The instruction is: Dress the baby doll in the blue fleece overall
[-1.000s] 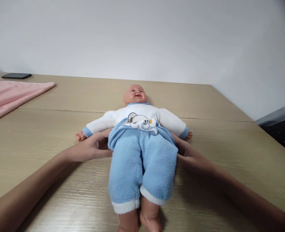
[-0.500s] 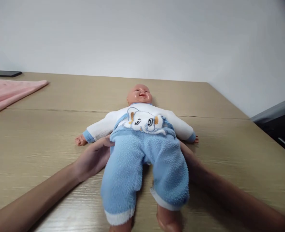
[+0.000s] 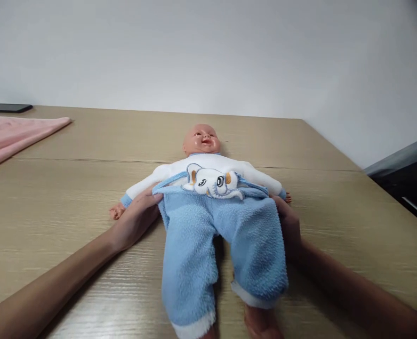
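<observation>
A baby doll point(image 3: 202, 140) lies on its back on the wooden table point(image 3: 70, 188), head toward the wall. It wears a white top with an elephant patch point(image 3: 212, 181) and fluffy blue trousers point(image 3: 222, 245). My left hand point(image 3: 138, 217) grips the left side of the trousers' waistband, next to the doll's arm. My right hand point(image 3: 289, 225) holds the waistband's right side, partly hidden behind the fabric. The waistband sits stretched wide across the doll's chest. The doll's bare feet poke out at the bottom edge.
A pink cloth point(image 3: 14, 136) lies at the table's far left, with a dark phone point(image 3: 7, 108) behind it. A white wall rises behind the table. A dark piece of furniture point(image 3: 409, 179) stands beyond the table's right edge.
Both hands have pulled the trousers' waistband up and outward, from the doll's belly to its chest. The trouser legs spread apart and the doll shifted slightly.
</observation>
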Tool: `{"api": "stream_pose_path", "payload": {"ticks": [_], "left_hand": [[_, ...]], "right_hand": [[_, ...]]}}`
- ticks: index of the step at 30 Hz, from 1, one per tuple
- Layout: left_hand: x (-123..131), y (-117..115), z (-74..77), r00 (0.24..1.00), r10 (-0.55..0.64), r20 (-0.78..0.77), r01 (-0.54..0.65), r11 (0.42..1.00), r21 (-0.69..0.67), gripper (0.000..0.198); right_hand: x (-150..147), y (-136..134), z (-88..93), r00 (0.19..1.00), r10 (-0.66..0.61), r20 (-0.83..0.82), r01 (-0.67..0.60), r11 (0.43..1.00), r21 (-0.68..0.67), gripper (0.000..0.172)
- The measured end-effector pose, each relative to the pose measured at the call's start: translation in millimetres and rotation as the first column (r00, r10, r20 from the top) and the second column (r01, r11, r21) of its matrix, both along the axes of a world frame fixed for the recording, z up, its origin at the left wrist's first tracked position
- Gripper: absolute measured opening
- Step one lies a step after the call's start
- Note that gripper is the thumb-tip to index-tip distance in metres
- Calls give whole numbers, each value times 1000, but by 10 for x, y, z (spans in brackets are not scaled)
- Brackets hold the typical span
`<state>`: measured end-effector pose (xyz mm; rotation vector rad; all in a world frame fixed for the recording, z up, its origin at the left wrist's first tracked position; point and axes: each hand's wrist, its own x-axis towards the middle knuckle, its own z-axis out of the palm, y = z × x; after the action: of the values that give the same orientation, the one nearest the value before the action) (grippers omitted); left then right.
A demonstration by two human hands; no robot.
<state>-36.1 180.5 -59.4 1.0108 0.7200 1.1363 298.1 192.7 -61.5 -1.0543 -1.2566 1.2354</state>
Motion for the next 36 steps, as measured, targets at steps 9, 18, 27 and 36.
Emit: {"api": "stream_pose_path", "payload": {"ticks": [9,18,27,36], "left_hand": [[-82,50,71,957,120,-265,-68,978,198,34],[42,125,109,954,221,-205,-174,959,224,27],[-64,208,-38,957,132,-257,-101,987,128,32],[-116,191,-79,933,143,-329,-89,981,172,26]], "right_hand": [[-81,102,196,978,207,-31,-205,977,61,17],[-153,283,226,977,9,213,-57,974,218,25],[-41,435,177,933,268,239,-310,937,160,44],[-27,478,155,982,186,24,-186,982,12,33]]}}
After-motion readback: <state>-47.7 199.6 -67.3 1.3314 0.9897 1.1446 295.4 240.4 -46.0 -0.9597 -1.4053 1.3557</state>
